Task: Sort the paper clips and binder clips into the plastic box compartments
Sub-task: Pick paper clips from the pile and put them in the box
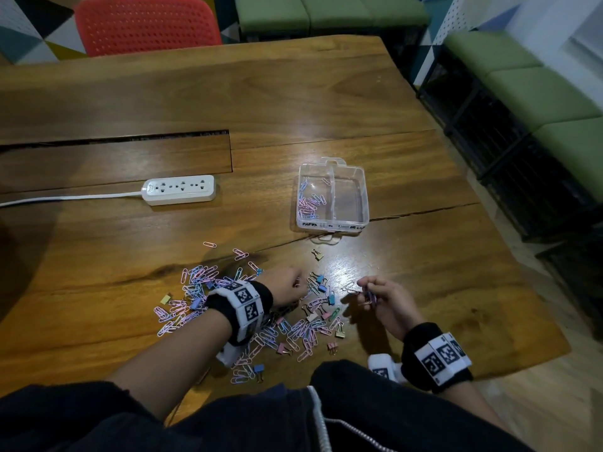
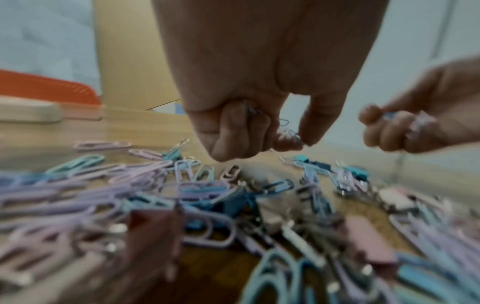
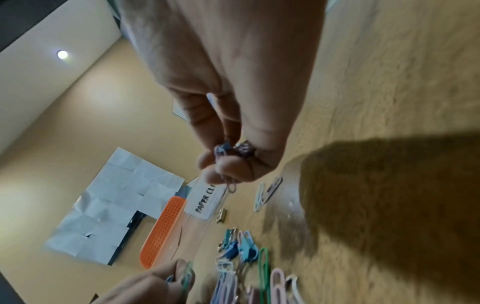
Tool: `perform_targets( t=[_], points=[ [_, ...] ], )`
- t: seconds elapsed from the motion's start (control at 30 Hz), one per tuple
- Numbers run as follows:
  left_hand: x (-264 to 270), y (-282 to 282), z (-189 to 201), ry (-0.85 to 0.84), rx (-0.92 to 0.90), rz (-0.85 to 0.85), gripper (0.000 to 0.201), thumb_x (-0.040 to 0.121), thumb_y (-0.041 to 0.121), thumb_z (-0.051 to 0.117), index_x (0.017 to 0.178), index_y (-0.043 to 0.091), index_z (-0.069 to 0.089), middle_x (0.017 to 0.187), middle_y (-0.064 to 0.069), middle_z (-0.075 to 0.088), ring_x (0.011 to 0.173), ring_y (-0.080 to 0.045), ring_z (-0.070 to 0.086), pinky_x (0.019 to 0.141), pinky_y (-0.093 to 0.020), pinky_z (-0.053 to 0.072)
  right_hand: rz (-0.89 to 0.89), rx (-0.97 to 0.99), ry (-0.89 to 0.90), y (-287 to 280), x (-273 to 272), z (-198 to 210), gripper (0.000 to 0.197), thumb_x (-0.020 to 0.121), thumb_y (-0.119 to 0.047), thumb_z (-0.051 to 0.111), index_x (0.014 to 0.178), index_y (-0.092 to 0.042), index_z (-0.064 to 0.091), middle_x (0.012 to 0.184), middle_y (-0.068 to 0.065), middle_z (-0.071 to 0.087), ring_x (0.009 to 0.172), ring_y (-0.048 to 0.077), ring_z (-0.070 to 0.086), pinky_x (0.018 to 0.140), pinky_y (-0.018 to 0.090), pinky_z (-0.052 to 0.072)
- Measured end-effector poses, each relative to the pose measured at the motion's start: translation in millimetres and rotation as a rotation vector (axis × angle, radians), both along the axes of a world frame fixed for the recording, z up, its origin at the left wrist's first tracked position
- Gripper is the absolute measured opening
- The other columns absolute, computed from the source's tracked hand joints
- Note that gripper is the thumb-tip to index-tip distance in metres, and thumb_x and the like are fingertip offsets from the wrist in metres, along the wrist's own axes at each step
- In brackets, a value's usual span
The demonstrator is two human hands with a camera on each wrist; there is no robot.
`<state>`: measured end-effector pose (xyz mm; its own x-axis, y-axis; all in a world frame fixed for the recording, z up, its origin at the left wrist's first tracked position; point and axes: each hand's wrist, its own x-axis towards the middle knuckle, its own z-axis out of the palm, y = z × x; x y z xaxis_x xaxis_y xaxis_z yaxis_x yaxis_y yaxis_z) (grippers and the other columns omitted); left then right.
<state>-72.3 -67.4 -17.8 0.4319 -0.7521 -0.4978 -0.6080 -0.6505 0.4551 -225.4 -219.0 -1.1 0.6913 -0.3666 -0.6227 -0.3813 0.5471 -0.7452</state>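
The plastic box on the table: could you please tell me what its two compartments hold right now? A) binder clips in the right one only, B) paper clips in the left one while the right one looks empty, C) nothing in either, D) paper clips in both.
B: in the head view the plastic box has paper clips in its left compartment, and the right compartment looks empty.

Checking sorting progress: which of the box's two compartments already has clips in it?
The left compartment of the box, seen from the head view: it holds pastel paper clips. The right compartment looks empty.
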Motion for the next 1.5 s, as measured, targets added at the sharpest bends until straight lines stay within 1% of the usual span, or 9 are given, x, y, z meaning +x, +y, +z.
perform_targets(
  t=[0.17,0.3,0.57,0.67,0.77,1.1,1.2,1.4,1.5],
  points=[
    [9.2,8.4,3.8,0.887,-0.323,0.583,0.022,0.087,0.014,0.034,0.065,0.012,0.039,0.057,0.000,0.036,0.040,-0.008,0.033,0.038,-0.014,0.027,-0.006,0.013,0.048,6.6,1.7,-6.0,0.025,0.093,-0.015,0.036,0.072,-0.010,0.050,0.068,0.004,0.046,0.058,0.014,0.040,0.059,0.025,0.035],
    [7.3,7.2,14.2,1.123,-0.515,0.684,0.028,0.086,0.004,0.024,0.066,0.010,0.043,0.053,0.000,0.052,0.036,-0.007,0.036,0.035,-0.010,0.027,0.259,-0.490,0.225,18.9,8.3,-8.9,0.020,0.083,-0.017,0.062,0.068,-0.014,0.049,0.070,0.000,0.054,0.067,0.014,0.051,0.066,0.028,0.046],
    [2.3,-11.4,11.4,0.536,-0.195,0.502,0.027,0.096,0.022,0.041,0.070,0.018,0.045,0.064,0.002,0.045,0.049,-0.008,0.038,0.039,-0.014,0.031,0.429,-0.870,0.358,24.8,20.9,-22.9,0.012,0.082,-0.014,0.063,0.080,-0.020,0.052,0.081,-0.005,0.057,0.075,0.011,0.052,0.059,0.019,0.038],
    [-1.1,-8.3,9.9,0.162,-0.112,0.221,0.012,0.087,0.027,0.059,0.087,0.016,0.056,0.093,-0.003,0.061,0.078,-0.014,0.055,0.065,-0.017,0.041,0.382,-0.866,0.363,13.7,20.9,-24.2,0.020,0.085,-0.012,0.059,0.073,-0.025,0.049,0.079,-0.003,0.058,0.077,0.016,0.055,0.056,0.020,0.038],
    [-4.5,-5.7,7.2,-0.070,-0.044,0.022,0.036,0.081,0.035,0.064,0.112,0.018,0.057,0.115,0.000,0.057,0.105,-0.017,0.054,0.081,-0.024,0.041,0.300,-0.888,0.410,1.1,18.3,-24.8,0.016,0.087,-0.015,0.055,0.075,-0.025,0.049,0.072,-0.003,0.054,0.076,0.020,0.055,0.061,0.027,0.044],
    [-10.0,-8.1,2.4,-0.234,0.061,-0.199,0.023,0.092,0.034,0.046,0.099,0.014,0.054,0.099,-0.005,0.053,0.089,-0.019,0.053,0.071,-0.026,0.042,0.607,-1.087,0.333,24.4,35.9,-17.0,0.023,0.076,-0.028,0.069,0.095,-0.018,0.060,0.097,-0.001,0.053,0.086,0.012,0.049,0.075,0.023,0.041],
    [-9.2,-5.8,1.0,-0.083,0.029,-0.077,0.018,0.092,0.030,0.045,0.077,0.019,0.044,0.079,0.002,0.044,0.071,-0.013,0.043,0.061,-0.023,0.034,0.609,-1.133,0.359,29.4,40.4,-19.0,0.012,0.081,-0.024,0.063,0.092,-0.017,0.062,0.101,0.001,0.058,0.090,0.015,0.053,0.077,0.025,0.043],
    [5.8,-2.7,10.4,0.925,-0.440,0.719,0.019,0.066,0.006,0.049,0.049,0.012,0.045,0.056,-0.003,0.039,0.040,-0.008,0.034,0.037,-0.013,0.026,0.703,-1.110,0.363,33.1,42.4,-20.5,0.006,0.087,-0.019,0.054,0.088,-0.014,0.057,0.091,-0.002,0.047,0.084,0.013,0.047,0.073,0.023,0.036],
    [7.5,-1.4,14.2,1.134,-0.525,0.869,0.025,0.057,0.002,0.044,0.037,0.017,0.048,0.052,-0.002,0.051,0.032,-0.006,0.038,0.030,-0.009,0.026,0.538,-0.871,0.266,26.7,40.7,-15.0,0.007,0.087,-0.012,0.054,0.081,-0.012,0.051,0.085,0.001,0.050,0.075,0.012,0.047,0.065,0.021,0.039]
  ],
)
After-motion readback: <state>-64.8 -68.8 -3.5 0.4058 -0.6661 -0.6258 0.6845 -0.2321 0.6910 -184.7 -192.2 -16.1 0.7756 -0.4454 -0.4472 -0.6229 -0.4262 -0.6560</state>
